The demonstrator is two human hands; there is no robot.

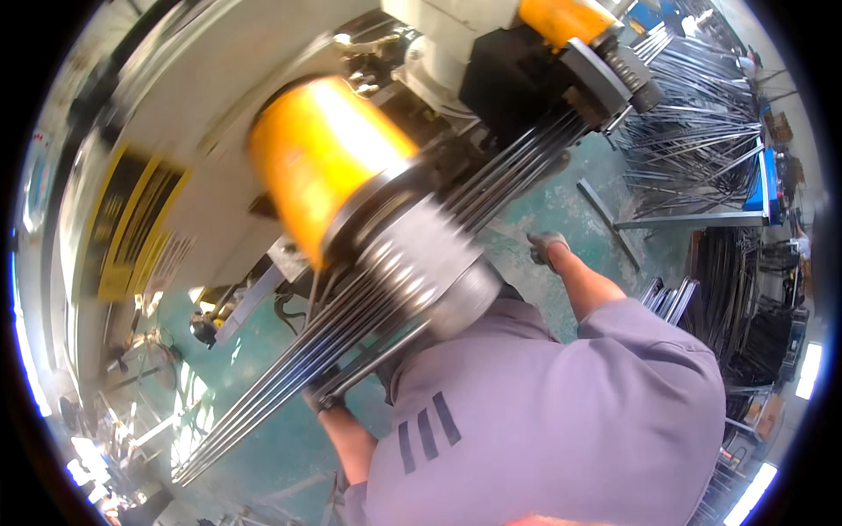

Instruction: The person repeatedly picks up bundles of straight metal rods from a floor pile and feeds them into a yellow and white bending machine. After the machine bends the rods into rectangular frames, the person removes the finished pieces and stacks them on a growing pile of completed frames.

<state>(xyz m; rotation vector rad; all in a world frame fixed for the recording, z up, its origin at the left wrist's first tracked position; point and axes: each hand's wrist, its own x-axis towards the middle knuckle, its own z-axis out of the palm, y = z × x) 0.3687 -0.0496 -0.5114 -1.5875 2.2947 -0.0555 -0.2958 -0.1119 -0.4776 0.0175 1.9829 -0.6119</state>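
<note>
My left hand (pixel 325 391), in a dark glove, is at the lower end of a single metal rod (pixel 379 358). Its fingers are partly hidden but seem closed round that rod. Beside it, a row of long parallel metal rods (pixel 289 373) runs slantwise through a machine with a ribbed metal cylinder (pixel 434 263) and a yellow-orange housing (pixel 329 162). My right hand (pixel 548 250), in a grey glove, hangs out over the green floor, apart from the rods. Its fingers look loosely apart, with nothing seen in them.
A second yellow unit (pixel 566 22) with a spring and a metal block stands at the far end of the rods. Large heaps of loose rods (pixel 693 123) lie at the right behind a metal frame (pixel 693 221). Dark bundled rods (pixel 728 280) stand nearer. A pale machine body (pixel 219 96) fills the upper left.
</note>
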